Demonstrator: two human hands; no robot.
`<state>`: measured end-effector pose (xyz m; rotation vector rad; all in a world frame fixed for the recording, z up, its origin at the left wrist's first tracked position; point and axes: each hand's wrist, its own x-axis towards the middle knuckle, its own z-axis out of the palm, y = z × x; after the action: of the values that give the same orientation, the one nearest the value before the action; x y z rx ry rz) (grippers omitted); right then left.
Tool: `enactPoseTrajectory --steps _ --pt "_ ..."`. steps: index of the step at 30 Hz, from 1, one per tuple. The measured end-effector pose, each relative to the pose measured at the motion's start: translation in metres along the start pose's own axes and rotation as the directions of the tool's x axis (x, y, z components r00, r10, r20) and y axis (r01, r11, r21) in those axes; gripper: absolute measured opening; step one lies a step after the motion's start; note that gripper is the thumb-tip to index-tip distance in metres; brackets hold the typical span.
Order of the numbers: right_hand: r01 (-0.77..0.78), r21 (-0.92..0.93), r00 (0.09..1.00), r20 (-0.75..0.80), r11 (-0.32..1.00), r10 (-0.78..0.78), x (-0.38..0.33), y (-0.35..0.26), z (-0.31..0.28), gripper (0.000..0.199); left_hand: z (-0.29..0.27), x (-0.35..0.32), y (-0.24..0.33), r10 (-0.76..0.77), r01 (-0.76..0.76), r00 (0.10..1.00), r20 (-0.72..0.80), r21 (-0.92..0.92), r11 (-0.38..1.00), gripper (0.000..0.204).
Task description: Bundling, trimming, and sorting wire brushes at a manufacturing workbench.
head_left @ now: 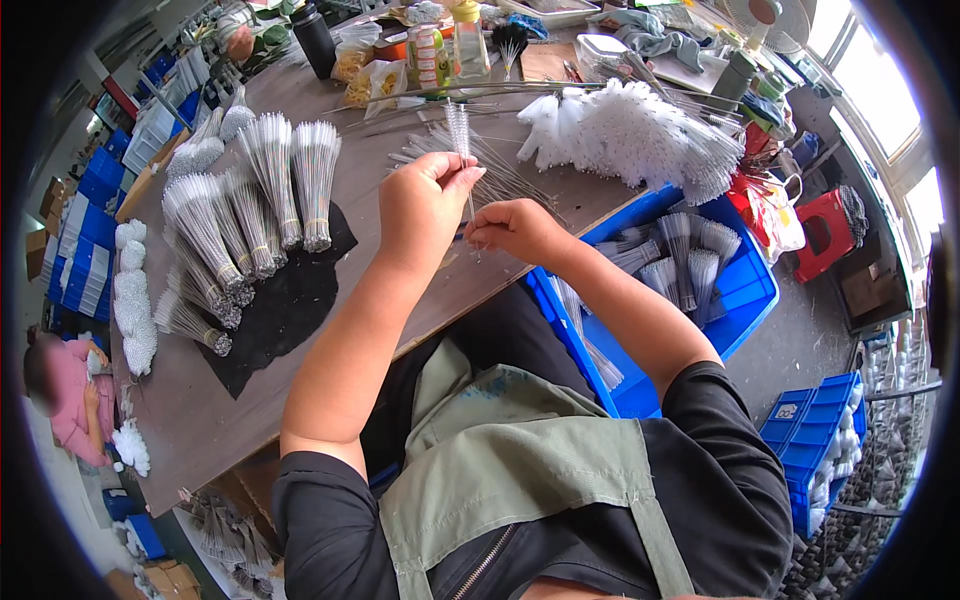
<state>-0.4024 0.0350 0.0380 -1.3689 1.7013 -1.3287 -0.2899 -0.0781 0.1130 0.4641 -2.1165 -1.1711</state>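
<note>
Between the thumb and fingers of my left hand (pixel 422 205), a few thin wire brushes (pixel 458 130) stand upright, white bristles at the top. Their bare wire stems run down beside my right hand (pixel 518 230), whose fingers are pinched together just below and to the right. What those fingertips hold is too small to make out. Loose wire brushes (pixel 510 172) lie spread on the table behind both hands. Tied bundles of brushes (pixel 268 180) stand and lean at the left, some on a black cloth (pixel 285 325).
A white heap of bristle brushes (pixel 630 135) covers the table's right side. Beside my right arm, a blue bin (pixel 745 295) holds more bundles. Bottles, a can (pixel 428 60) and bags line the far side. A person in pink (pixel 75 400) sits at far left.
</note>
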Motion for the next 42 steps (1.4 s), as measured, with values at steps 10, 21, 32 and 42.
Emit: enactPoseTrajectory --steps 10,21,32,42 --pt "-0.082 0.241 0.995 0.067 0.967 0.068 0.003 0.019 0.001 0.014 0.0 0.002 0.004 -0.048 0.048 0.999 0.004 -0.09 0.995 0.016" --pt "-0.07 0.242 0.996 0.076 0.968 0.053 0.004 0.018 0.0 0.014 0.0 0.006 -0.004 -0.049 0.052 0.998 0.026 -0.142 0.988 0.016" --pt "-0.009 0.264 0.998 -0.054 0.965 0.024 0.003 0.023 0.003 0.014 0.002 0.01 -0.004 0.028 -0.022 0.999 0.046 -0.113 0.993 0.016" --pt "0.172 -0.19 0.962 -0.18 0.967 -0.206 -0.007 0.01 0.002 0.015 -0.001 0.004 0.002 0.023 -0.01 0.994 0.11 -0.115 0.993 0.014"
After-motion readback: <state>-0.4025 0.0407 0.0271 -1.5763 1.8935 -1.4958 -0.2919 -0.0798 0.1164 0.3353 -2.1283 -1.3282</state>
